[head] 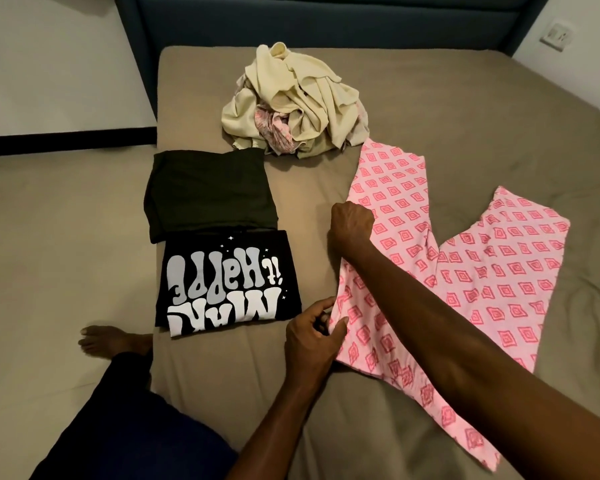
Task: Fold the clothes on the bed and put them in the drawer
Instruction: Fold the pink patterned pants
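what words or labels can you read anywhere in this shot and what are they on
"it Happe": upper line of the print on the folded black t-shirt, seen upside down and cut off by the fold.
Lower line on the same shirt: large white letters, partly folded under, not surely readable.
Wall socket: no readable marking.

The bed sheet [430, 98] is seen in taupe brown, and the headboard [326, 19] in dark blue. The trousers [499, 278] are patterned with darker pink diamonds on light pink. The folded T-shirt [229, 278] is black with pale lettering, the folded garment [208, 192] dark olive, the pile [291, 102] mostly cream
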`<state>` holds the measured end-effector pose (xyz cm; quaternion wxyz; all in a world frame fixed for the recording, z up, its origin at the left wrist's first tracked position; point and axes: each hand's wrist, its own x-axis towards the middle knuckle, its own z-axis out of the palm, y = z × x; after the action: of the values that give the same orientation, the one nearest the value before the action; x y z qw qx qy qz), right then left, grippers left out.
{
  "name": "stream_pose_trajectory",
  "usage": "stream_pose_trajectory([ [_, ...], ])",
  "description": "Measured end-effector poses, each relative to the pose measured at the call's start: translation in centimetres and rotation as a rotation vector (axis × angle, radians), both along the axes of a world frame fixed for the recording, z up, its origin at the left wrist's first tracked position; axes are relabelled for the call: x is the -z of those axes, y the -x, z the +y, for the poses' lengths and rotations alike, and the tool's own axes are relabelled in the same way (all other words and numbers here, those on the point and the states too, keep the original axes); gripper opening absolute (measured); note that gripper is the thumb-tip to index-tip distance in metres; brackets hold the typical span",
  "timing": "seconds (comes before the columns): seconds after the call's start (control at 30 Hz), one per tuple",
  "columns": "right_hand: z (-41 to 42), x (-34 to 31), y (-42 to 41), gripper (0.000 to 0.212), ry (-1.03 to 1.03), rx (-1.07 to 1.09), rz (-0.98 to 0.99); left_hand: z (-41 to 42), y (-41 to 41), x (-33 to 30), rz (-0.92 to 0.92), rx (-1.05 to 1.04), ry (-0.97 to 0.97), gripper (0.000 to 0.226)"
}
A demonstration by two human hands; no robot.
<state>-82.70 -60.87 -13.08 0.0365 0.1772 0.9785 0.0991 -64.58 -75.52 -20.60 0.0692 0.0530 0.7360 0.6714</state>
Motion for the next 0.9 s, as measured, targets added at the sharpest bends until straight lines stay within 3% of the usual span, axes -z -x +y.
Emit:
stream_pose_trajectory([
  [0.2, 4.8, 0.2, -0.6, 0.022, 0.398, 0.218, 0.345, 1.6, -0.3, -1.6, 0.066, 0.087, 0.002, 0.037],
  [0.3, 9.8, 0.9, -2.4, 0.014, 0.625, 0.342, 0.495, 3.6, -0.9, -3.2, 0.207, 0.157, 0.142, 0.042],
  [0.47, 17.9, 1.4, -9.4, 0.027, 0.819, 0.549, 0.79, 7.0, -3.6, -5.0, 0.43, 0.304, 0.35, 0.04],
  [0.6, 22.4, 2.2, -17.5, 0.028, 0.816, 0.702, 0.848, 9.4, -6.7, -4.7, 0.582, 0.46, 0.421, 0.03],
  [0.73, 25.1, 4.8, -25.0, 0.03, 0.729, 0.736, 0.837, 11.2, -10.0, -4.1, 0.644, 0.594, 0.424, 0.024],
  [0.9, 26.3, 6.4, -28.9, 0.025, 0.612, 0.708, 0.814, 12.8, -13.5, -3.6, 0.676, 0.67, 0.497, 0.019],
])
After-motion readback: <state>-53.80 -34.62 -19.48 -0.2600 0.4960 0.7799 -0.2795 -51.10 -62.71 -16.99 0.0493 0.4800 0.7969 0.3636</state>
